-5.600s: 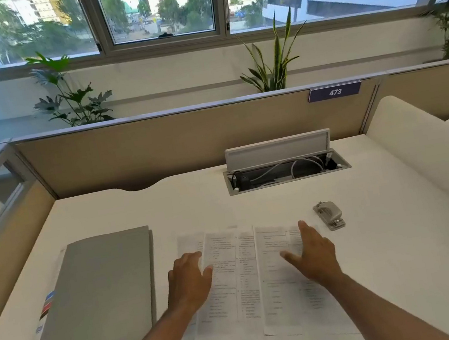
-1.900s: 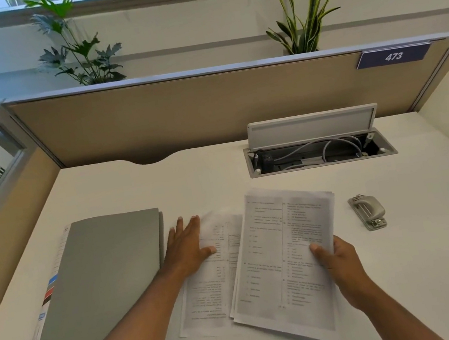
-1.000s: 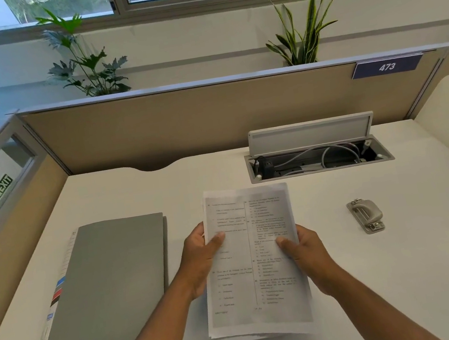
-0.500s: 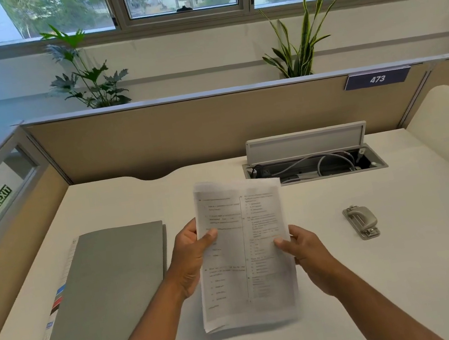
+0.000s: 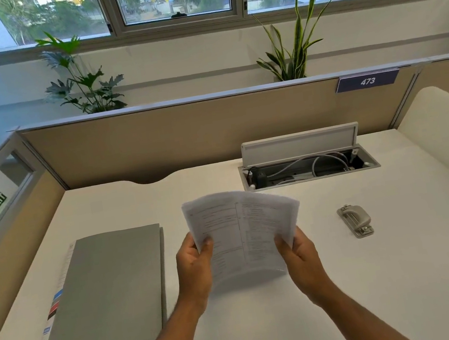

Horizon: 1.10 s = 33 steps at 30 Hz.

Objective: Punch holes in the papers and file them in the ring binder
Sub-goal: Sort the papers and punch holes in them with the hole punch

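A stack of printed papers (image 5: 245, 234) is held upright above the middle of the white desk (image 5: 410, 272), bowed outward. My left hand (image 5: 195, 268) grips its left edge and my right hand (image 5: 298, 255) grips its right edge. The grey ring binder (image 5: 100, 301) lies closed and flat on the desk to the left of my hands. A small grey hole punch (image 5: 355, 220) sits on the desk to the right, apart from the papers.
An open cable box (image 5: 308, 168) with its lid up is set into the desk behind the papers. A beige partition (image 5: 182, 135) bounds the desk at the back and left; a white rounded divider (image 5: 448, 140) rises on the right.
The papers lay spread on the desk; both hands gathered them into one stack and lifted it. Since half a second ago the stack has been raised more upright and has bowed.
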Available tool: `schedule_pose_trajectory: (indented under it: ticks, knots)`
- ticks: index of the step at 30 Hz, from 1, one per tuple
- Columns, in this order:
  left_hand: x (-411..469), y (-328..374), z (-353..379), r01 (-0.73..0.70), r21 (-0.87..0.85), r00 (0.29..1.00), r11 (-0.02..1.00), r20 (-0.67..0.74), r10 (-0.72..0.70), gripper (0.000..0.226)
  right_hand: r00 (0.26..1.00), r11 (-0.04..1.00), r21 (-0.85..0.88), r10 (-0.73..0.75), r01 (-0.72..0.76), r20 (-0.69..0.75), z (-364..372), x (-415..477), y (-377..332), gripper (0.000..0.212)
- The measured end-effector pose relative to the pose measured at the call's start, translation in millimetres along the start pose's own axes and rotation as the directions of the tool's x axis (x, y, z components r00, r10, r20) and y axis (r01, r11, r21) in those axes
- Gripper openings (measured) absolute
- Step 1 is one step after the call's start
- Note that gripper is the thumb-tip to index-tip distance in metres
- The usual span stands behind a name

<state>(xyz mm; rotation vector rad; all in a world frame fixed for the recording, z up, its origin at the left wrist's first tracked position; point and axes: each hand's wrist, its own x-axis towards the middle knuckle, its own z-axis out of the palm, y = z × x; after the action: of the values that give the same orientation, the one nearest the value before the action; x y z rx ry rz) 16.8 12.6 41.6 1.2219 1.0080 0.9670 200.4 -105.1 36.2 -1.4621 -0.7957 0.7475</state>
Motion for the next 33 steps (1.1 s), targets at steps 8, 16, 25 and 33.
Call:
schedule_pose_trajectory:
  ticks: [8,16,25,33]
  knots:
    - [-15.6,-10.4,6.5,0.037,-0.037,0.999,0.999,0.006,-0.036,0.029,1.0,0.999,-0.046,0.004,-0.005,-0.024,0.6,-4.6,2.9,0.027]
    - [-23.5,-18.6,12.4,0.089,-0.033,0.996,0.995,0.013,-0.089,0.028,0.998,0.997,-0.051,0.057,-0.057,0.012,-1.4,-10.2,14.3,0.028]
    - [4.3,18.9,-5.9,-0.034,0.293,0.988,0.955,0.154,-0.012,0.026,0.96,0.913,-0.393,-0.2,0.109,-0.198,-29.1,11.6,-37.1,0.072]
    - [25.7,77.5,0.5,-0.435,0.867,0.888,0.242,0.457,-0.04,0.016,0.69,-0.007,-0.799,-0.498,0.602,0.525,7.4,19.6,-153.6,0.065]
